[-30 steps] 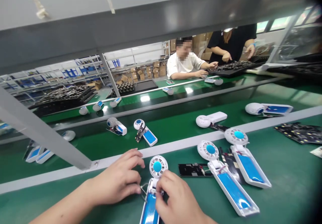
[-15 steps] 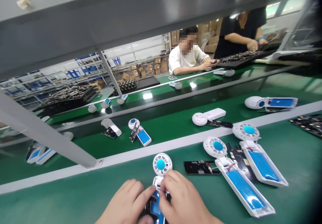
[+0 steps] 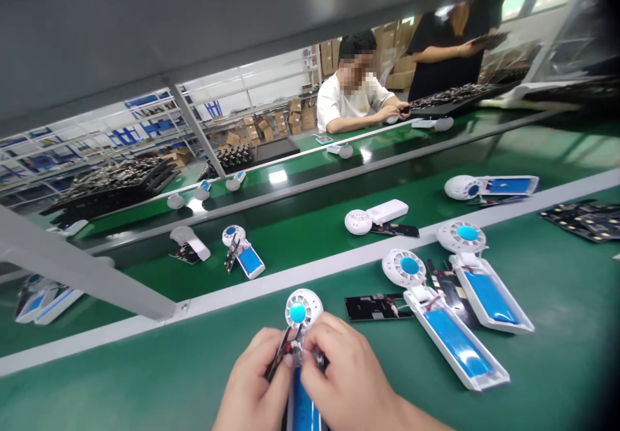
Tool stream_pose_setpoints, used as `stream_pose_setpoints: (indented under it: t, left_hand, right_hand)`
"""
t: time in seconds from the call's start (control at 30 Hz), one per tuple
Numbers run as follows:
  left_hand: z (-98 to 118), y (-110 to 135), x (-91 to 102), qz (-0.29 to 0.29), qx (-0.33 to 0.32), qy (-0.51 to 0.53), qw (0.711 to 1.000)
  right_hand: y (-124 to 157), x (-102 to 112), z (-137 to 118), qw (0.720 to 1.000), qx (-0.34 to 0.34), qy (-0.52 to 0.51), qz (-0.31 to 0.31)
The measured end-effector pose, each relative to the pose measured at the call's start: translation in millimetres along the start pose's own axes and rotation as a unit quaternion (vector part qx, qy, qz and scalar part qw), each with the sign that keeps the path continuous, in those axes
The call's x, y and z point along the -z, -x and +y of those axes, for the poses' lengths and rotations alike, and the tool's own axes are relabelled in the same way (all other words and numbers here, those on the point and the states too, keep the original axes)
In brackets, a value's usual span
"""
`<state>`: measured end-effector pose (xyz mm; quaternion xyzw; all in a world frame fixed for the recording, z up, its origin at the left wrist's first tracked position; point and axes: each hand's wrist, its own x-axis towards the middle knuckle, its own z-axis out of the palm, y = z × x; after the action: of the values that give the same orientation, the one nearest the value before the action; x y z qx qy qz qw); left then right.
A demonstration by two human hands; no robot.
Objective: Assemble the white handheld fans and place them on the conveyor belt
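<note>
A white handheld fan (image 3: 314,302) with a turquoise hub lies before me, its handle toward me and its casing uncovered over a blue battery (image 3: 303,406). My left hand (image 3: 259,376) is closed on a black circuit board (image 3: 276,357), tilted up at the left of the fan's neck. My right hand (image 3: 351,369) is closed at the neck and the handle's right side, thumb and fingers pinched together. Small red and white wire parts show between the hands. The exact bit between my right fingertips is hidden.
Two more uncased fans (image 3: 458,340) (image 3: 491,295) lie right of my hands, with a black board (image 3: 378,307) beside them. Several fans rest on the green conveyor (image 3: 300,237) beyond a pale rail (image 3: 320,265). A slanted post (image 3: 121,276) stands left; two people work opposite.
My left hand has raised the circuit board, which lay over the battery, up to the fan's neck. The right hand stays at the neck. The view has shifted slightly; a person opposite has lifted a dark piece.
</note>
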<state>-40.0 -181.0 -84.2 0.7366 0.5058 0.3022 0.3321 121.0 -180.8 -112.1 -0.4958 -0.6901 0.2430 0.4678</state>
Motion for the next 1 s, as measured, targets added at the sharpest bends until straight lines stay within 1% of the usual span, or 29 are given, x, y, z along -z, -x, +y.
stream_pose_setpoints:
  t: [0.1, 0.23, 0.3, 0.37, 0.47, 0.57, 0.67, 0.77, 0.9, 1.0]
  left_hand:
    - [-0.9, 1.5, -2.1, 0.016, -0.020, -0.015, 1.000]
    - [1.1, 0.7, -4.9, 0.006, -0.040, -0.030, 0.999]
    - [1.3, 0.3, -6.3, 0.006, -0.049, -0.037, 0.998]
    - [-0.2, 0.5, -7.0, 0.011, -0.052, -0.046, 0.998]
    - [-3.7, 1.7, -6.7, 0.031, -0.050, -0.060, 0.996]
    - [-4.7, 3.0, -5.5, 0.050, -0.048, -0.066, 0.995]
    - [-2.5, 4.3, -4.5, 0.028, -0.057, -0.073, 0.995]
    - [-1.0, 5.7, -4.3, 0.010, -0.074, -0.084, 0.994]
    - [-2.0, 7.3, -4.6, 0.013, -0.109, -0.106, 0.988]
    - [-1.5, 7.9, -5.2, 0.024, -0.138, -0.124, 0.982]
  right_hand:
    - [0.2, 1.1, -2.8, 1.000, -0.013, -0.007, 0.002]
    - [1.7, -0.4, -1.6, 1.000, -0.020, -0.006, -0.001]
    - [2.9, -2.2, 0.0, 1.000, -0.006, 0.005, 0.002]
    - [3.9, -3.8, 1.1, 0.999, 0.024, 0.028, 0.007]
    - [4.6, -4.4, 0.9, 0.996, 0.064, 0.057, 0.010]
    - [4.2, -2.2, -0.8, 0.997, 0.054, 0.054, 0.000]
    - [2.9, 0.4, -1.8, 0.998, 0.038, 0.054, -0.011]
    - [2.2, 0.6, -1.3, 0.997, 0.044, 0.065, -0.012]
    - [3.1, -1.9, -0.4, 0.996, 0.050, 0.078, -0.002]
    - [3.8, -3.1, -0.6, 0.994, 0.067, 0.087, 0.017]
